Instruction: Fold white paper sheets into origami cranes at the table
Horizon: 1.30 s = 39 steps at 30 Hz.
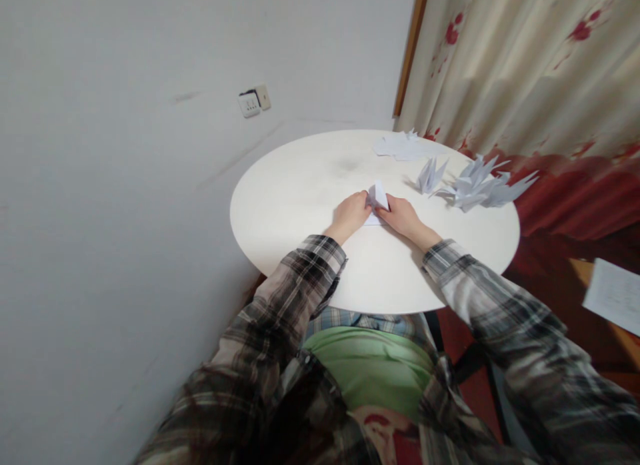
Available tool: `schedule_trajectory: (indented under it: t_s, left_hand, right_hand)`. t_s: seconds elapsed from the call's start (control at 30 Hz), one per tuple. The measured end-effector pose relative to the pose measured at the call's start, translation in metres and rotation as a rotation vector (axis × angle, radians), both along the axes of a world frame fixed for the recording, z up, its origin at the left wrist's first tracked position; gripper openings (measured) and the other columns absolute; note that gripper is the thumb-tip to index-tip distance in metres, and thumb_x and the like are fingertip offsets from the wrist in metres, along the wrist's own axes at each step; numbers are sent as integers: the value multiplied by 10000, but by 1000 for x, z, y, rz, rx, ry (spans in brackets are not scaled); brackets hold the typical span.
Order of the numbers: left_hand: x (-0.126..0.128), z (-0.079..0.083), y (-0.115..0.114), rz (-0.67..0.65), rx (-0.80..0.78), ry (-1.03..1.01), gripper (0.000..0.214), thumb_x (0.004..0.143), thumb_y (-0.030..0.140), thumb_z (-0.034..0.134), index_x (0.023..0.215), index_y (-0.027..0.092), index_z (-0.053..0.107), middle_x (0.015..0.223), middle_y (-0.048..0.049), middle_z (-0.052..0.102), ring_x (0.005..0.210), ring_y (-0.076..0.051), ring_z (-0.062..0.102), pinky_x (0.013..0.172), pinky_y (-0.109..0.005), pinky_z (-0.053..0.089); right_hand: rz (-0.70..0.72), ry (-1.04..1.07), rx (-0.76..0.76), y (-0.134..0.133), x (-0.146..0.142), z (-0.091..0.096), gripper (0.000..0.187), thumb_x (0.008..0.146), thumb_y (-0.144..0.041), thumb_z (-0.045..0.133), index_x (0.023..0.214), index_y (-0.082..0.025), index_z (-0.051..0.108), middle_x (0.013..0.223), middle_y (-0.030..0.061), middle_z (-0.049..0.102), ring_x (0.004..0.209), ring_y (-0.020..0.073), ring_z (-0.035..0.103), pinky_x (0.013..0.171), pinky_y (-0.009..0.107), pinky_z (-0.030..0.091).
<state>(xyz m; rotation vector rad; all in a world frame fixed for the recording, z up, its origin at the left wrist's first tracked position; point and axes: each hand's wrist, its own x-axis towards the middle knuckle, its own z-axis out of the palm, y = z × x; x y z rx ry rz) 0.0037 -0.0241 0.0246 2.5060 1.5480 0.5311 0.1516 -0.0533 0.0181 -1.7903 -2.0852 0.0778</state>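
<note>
White table (285, 205): near its middle, the left hand (350, 215) and right hand (403, 216) pinch a folded paper (379, 194), partly hiding it. Paper cranes (470, 185) cluster toward the right edge; flat sheets (395, 148) lie by the far edge.

The person wears an open, long-sleeved plaid shirt (305, 418) in black, grey and off-white cloth, its checks crossed by thin pale lines. The left sleeve (285, 291) looks darker, with broad black bands, while the right sleeve (507, 318) shows more pale grey; both are loose and creased, ending in plaid cuffs at the wrists, beyond which the left hand (351, 213) and right hand (401, 217) are bare. A small pale button (307, 359) dots the shirt's left front. Beneath lies a light green fabric top (370, 355), carrying a blurred pale-and-red print (385, 428) at the near edge. Farther out, blue-grey checked cloth (325, 323) covers the lap.
</note>
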Motion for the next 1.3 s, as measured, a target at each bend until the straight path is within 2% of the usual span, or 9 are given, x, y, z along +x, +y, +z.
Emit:
schedule_trajectory:
  t_s: [0.5,1.3]
  left_hand:
    - [1,4,-2,3,-36,6,272,872,216,417,1107,156,541,1153,-114,637,1070,-210,592,879,-319,460]
    - [0,-2,1,-18,8,15,245,875,234,417,1073,163,544,1120,-102,651,1032,-208,610,840,-309,470]
  right_hand:
    - [10,4,-10,2,2,-1,273,855,-311,432,1012,-157,592,992,118,691,831,224,616,696,293,393]
    - [35,-1,-6,0,2,1,279,859,-307,431,1028,-153,590,1001,123,688,851,228,614,716,292,394]
